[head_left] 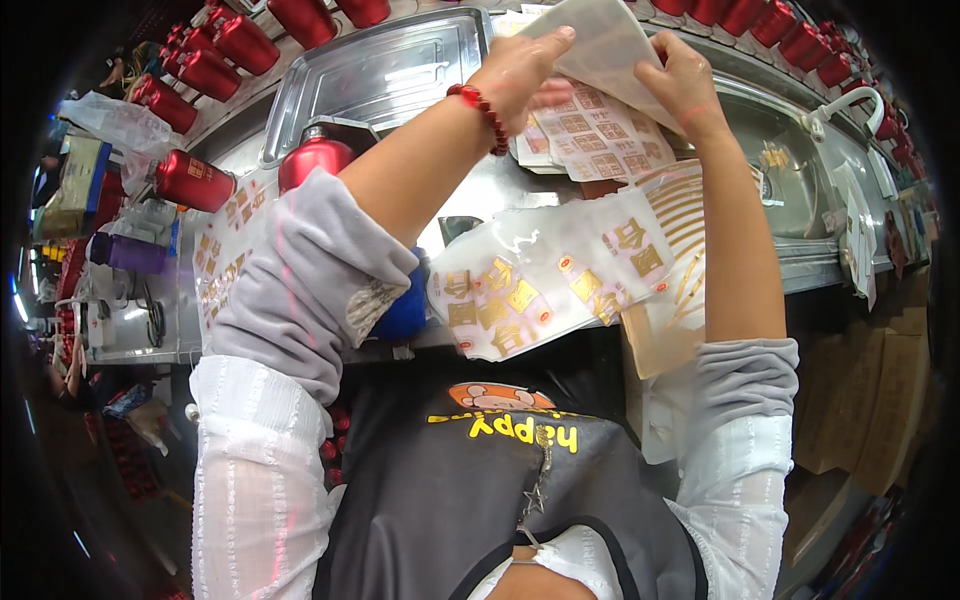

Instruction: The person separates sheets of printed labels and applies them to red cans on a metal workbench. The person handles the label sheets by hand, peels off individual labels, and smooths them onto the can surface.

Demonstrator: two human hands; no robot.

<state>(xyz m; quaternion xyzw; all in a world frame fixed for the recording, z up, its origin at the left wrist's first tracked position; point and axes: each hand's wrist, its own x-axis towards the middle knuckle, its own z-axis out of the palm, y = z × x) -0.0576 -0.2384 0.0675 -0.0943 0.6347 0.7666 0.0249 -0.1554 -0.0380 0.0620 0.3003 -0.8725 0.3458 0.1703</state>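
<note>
Here, a pale sheet [600,45] is held up at the far side of the metal table [480,190] by both hands. The left hand [520,70] is closed on its left edge, with the thumb on top and the fingers under it. The right hand [685,85] is pinched shut on its right edge. Just below the hands, a stack of sticker sheets [600,135] with small gold squares is lying on the table.

The sheet looks thin and bendy, so it could be creased or torn if it is pulled too hard from both sides. It could also be dropped onto the stack and mixed up with the others. A clear sheet of gold stickers [545,280] hangs over the near edge of the table, and it could be knocked to the floor by an arm.

The table is shiny steel. A flat metal tray [380,70] is set on it, and red cans [220,60] are lined up along the far edge. One red can [195,180] lies on its side at the left. Brown cardboard [880,400] is stacked at the right.
</note>
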